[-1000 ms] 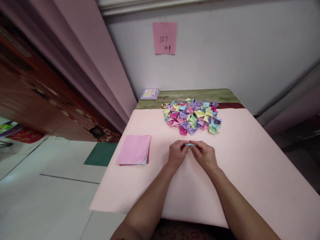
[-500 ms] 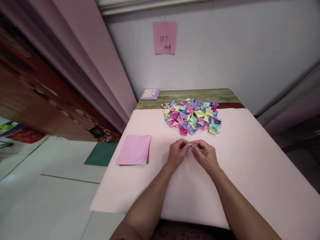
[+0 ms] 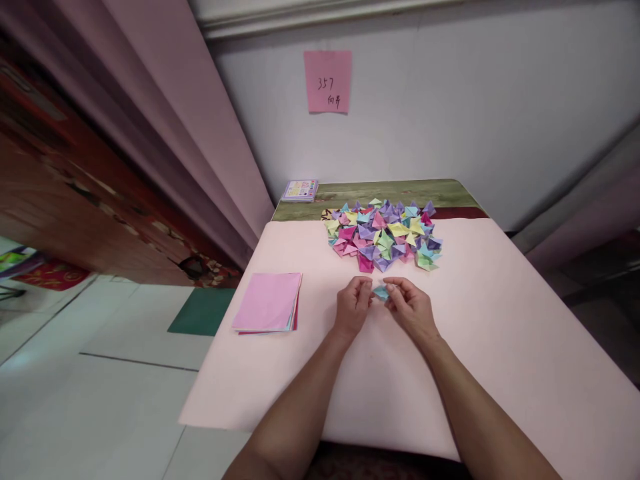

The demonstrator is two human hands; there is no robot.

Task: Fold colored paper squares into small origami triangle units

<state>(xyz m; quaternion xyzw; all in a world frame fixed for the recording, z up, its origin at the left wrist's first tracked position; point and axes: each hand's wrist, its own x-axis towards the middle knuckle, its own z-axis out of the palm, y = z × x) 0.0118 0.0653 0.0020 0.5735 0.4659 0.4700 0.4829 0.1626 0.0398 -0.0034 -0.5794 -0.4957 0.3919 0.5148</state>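
A small light-blue folded paper [image 3: 381, 293] is between my two hands, above the middle of the pink table cover [image 3: 395, 373]. My right hand [image 3: 411, 304] pinches its right side between thumb and fingers. My left hand [image 3: 353, 303] is closed at the paper's left edge, thumb against the fingers, gripping its tip. Just beyond my hands lies a heap of folded paper pieces [image 3: 384, 235] in purple, pink, yellow, green and blue.
To the left lies a stack of square paper [image 3: 269, 301], pink on top. A printed pack [image 3: 300, 190] sits at the table's back left corner. On the wall hangs a pink note [image 3: 328, 81]. A curtain [image 3: 200, 120] drops along the table's left side.
The blue folded paper was edge-on and thin; now it is turned so that its flat face shows. My hands have shifted slightly apart.
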